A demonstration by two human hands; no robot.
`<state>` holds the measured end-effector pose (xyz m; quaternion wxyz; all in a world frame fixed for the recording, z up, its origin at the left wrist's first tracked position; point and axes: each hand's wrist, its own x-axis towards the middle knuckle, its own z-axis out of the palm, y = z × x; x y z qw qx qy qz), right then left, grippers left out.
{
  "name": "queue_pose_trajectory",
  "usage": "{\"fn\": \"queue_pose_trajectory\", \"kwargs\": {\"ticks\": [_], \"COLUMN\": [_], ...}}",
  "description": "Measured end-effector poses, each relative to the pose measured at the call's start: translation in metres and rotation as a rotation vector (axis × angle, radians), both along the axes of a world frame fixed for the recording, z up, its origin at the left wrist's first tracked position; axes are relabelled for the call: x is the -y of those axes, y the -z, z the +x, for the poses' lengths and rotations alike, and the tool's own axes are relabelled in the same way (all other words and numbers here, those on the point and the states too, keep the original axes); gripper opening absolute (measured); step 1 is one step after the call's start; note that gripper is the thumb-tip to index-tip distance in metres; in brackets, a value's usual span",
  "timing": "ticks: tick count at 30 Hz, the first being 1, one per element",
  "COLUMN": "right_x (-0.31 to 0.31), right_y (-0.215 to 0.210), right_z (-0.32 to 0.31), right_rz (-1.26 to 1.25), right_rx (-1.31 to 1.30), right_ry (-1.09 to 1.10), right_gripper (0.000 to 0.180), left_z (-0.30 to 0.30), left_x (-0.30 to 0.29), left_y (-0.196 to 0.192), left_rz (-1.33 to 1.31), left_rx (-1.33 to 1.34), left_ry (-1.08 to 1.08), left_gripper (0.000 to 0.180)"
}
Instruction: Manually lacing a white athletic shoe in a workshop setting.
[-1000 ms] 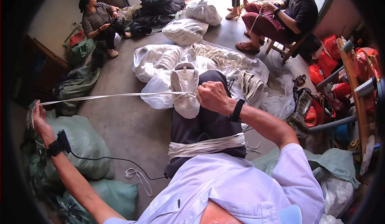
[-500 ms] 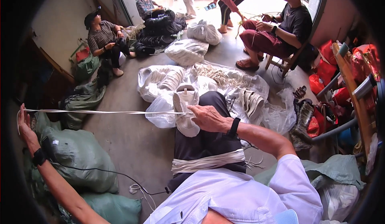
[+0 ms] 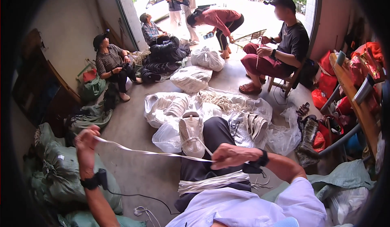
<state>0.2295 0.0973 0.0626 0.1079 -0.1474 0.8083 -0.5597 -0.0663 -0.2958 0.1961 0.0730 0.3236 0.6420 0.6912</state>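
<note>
A concrete floor (image 3: 134,168) runs to a bright open doorway, with seated co-workers on both sides. The beige sneaker (image 3: 192,131) sits at the dark-trousered left knee (image 3: 189,166), toe toward the body, a position that probably leaves both hands free. The left hand (image 3: 86,145), slightly blurred, appears to pinch one stretch of white flat shoelace (image 3: 140,150); the right hand (image 3: 229,156) is clenched around another part, near the toe. Holding them apart seems to limit slack, though the lace sags a little. A lace bundle (image 3: 215,182) lies across the thighs, presumably within easy reach. Beyond the knees, plastic bags (image 3: 165,137) surround loose laces (image 3: 221,101); green woven sacks (image 3: 67,170) stand at left.
</note>
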Motion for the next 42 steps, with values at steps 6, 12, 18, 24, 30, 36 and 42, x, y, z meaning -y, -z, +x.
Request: {"fn": "queue_pose_trajectory", "kwargs": {"ticks": [6, 12, 18, 24, 30, 36, 42], "right_x": [-0.070, -0.078, -0.059, -0.032, -0.020, -0.014, -0.011], "right_y": [-0.053, -0.055, -0.029, -0.013, -0.007, -0.001, -0.008], "right_z": [0.104, 0.156, 0.157, 0.137, 0.125, 0.116, 0.105], "right_rz": [0.137, 0.081, 0.020, 0.005, -0.030, -0.043, -0.097], "right_rx": [0.215, 0.440, 0.519, 0.545, 0.500, 0.567, 0.443], "right_ry": [0.255, 0.432, 0.402, 0.233, 0.129, 0.100, 0.185], "right_gripper": [0.038, 0.037, 0.032, 0.036, 0.036, 0.033, 0.039], "left_z": [0.075, 0.064, 0.036, 0.027, 0.009, -0.010, -0.039], "left_x": [-0.056, -0.114, -0.170, -0.190, -0.160, -0.096, 0.021], "left_y": [0.102, 0.271, 0.330, 0.346, 0.358, 0.328, 0.306], "left_rz": [-0.464, -0.644, -0.540, -0.384, 0.179, 0.578, 0.774], "left_rx": [0.269, 0.566, 1.031, 1.074, 1.301, 1.184, 1.168], "left_ry": [0.567, 0.373, 0.171, 0.222, -0.118, -0.152, -0.349], "left_gripper": [0.031, 0.036, 0.043, 0.032, 0.024, 0.023, 0.028]}}
